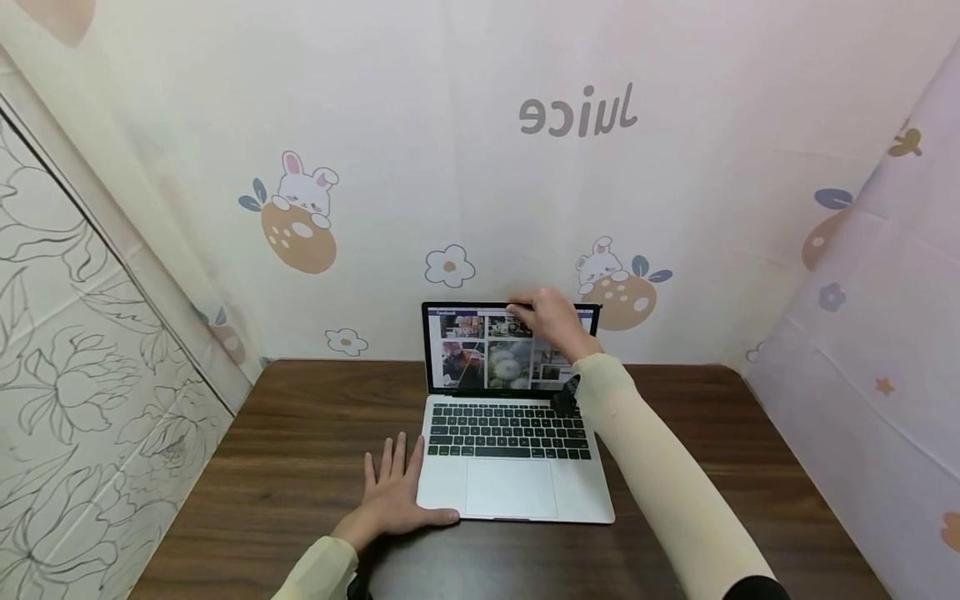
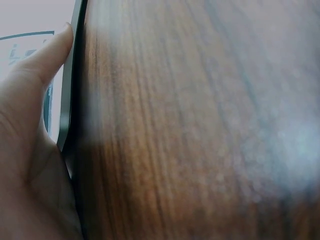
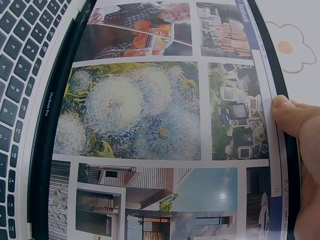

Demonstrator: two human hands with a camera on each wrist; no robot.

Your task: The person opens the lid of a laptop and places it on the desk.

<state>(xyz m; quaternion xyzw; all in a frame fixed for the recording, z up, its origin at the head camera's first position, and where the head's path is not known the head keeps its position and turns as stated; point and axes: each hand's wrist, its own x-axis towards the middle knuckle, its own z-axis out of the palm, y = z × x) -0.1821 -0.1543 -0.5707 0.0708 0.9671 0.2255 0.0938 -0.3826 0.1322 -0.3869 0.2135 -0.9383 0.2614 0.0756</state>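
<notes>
An open silver laptop (image 1: 512, 492) stands on the brown wooden table, its screen (image 1: 465, 362) raised and showing a page of several pictures. My right hand (image 1: 553, 321) pinches the screen's top edge, the thumb (image 3: 284, 105) lying on the front and the other fingers behind the lid. My left hand (image 1: 396, 498) lies spread on the table at the laptop's front left corner, fingers straight. Its thumb (image 2: 55, 52) rests along the base's front edge. The black keyboard (image 1: 510, 431) is partly hidden by my right wrist.
The wooden table (image 1: 315, 433) extends left and right of the laptop. A pale printed curtain (image 1: 390, 167) hangs close behind the screen. Another patterned cloth (image 1: 862, 350) borders the right side, and a flower-line panel (image 1: 82, 400) borders the left.
</notes>
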